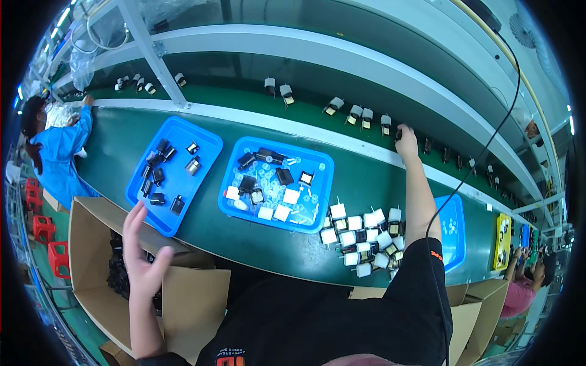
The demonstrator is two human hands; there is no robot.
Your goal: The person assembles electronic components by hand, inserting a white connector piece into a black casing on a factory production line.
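My right arm stretches over the bench to the green conveyor strip, and my right hand (pixel 406 144) is closed around a small dark part (pixel 399 135), mostly covered by the fingers. Along that strip stand several small parts with white caps and dark bodies, one white-capped part (pixel 386 124) just left of the hand. Holding nothing, my left hand (pixel 145 259) is raised with fingers spread above an open cardboard box (pixel 91 256) of black parts. Its fingertips are near a blue tray (pixel 212 160) of loose black parts.
A second blue tray (pixel 328 183) holds clear plastic rings, white blocks and black parts. White-capped parts (pixel 360 239) lie clustered beside my right arm. Beyond it are another blue tray (pixel 453 247) and a yellow tray (pixel 502 243). Co-workers sit at both ends. A black cable (pixel 482 152) hangs across the right side.
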